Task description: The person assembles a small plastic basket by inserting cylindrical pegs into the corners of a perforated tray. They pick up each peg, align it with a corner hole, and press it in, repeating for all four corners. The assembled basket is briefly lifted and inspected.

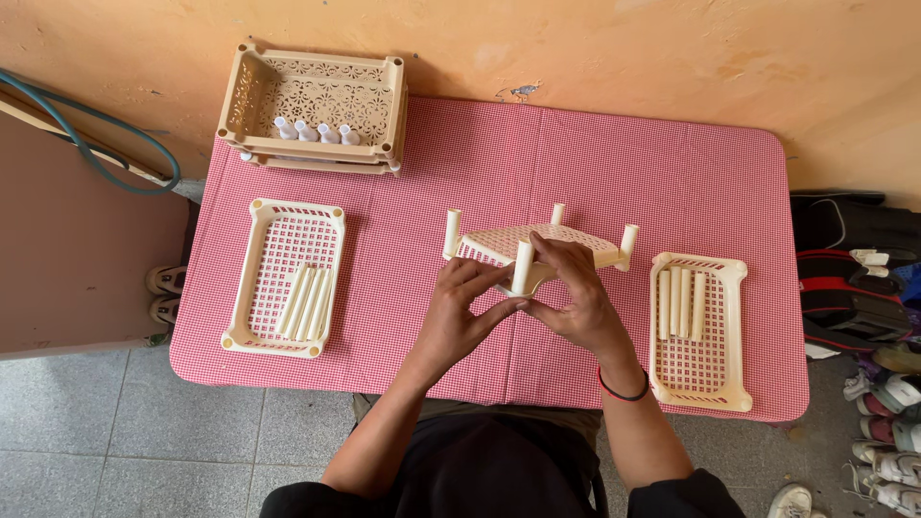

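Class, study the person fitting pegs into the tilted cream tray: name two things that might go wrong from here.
1. Both hands, left and right, hold the tilted tray at one corner peg; it may slip or twist.
2. The right-hand tray lies near the table edge; an elbow might knock it off.

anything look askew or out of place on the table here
Only the cream perforated plastic tray held by the left hand and right hand sits tilted, four cream pegs in its corners. The trays either side lie flat.
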